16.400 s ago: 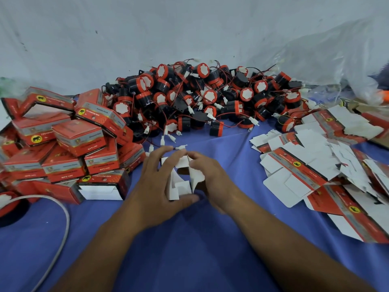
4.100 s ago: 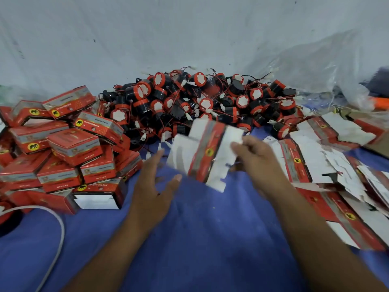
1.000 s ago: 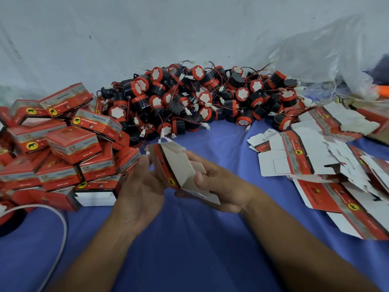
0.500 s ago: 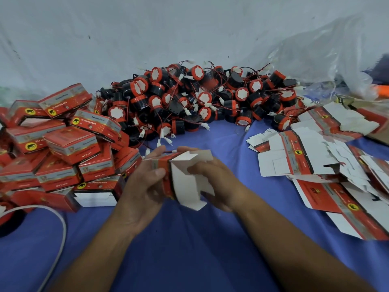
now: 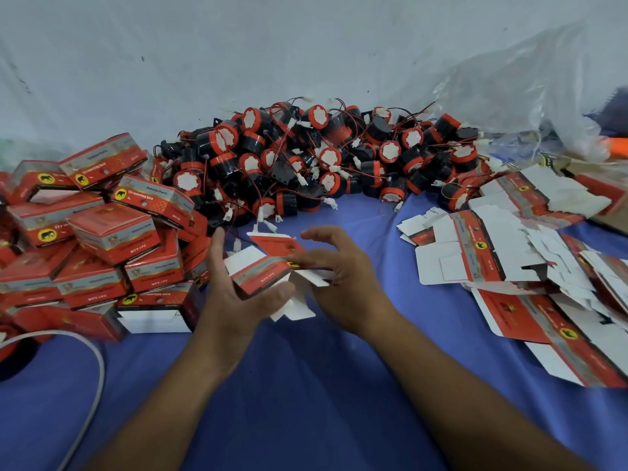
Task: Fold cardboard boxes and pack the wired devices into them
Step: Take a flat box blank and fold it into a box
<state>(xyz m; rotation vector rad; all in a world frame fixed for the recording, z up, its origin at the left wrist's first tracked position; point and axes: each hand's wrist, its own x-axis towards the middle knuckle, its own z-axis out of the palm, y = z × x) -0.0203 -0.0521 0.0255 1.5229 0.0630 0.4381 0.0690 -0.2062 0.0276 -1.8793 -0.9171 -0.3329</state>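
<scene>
Red-and-white half-folded box (image 5: pixel 268 271) lies lengthwise left-to-right between my hands, open flaps toward me; left hand (image 5: pixel 234 297) cradles it, right hand (image 5: pixel 339 277) pinches its end.

Printed red cardboard box (image 5: pixel 268 270), white and matt inside, half-folded. Finished cardboard boxes (image 5: pixel 112 232) with a slight sheen. Flat card blanks (image 5: pixel 475 253), matt white backs. Black-and-orange plastic devices (image 5: pixel 319 161), smooth, with thin insulated wires. Blue cloth on counter (image 5: pixel 306 385), matt. Crinkled clear plastic bag (image 5: pixel 509 96).
</scene>
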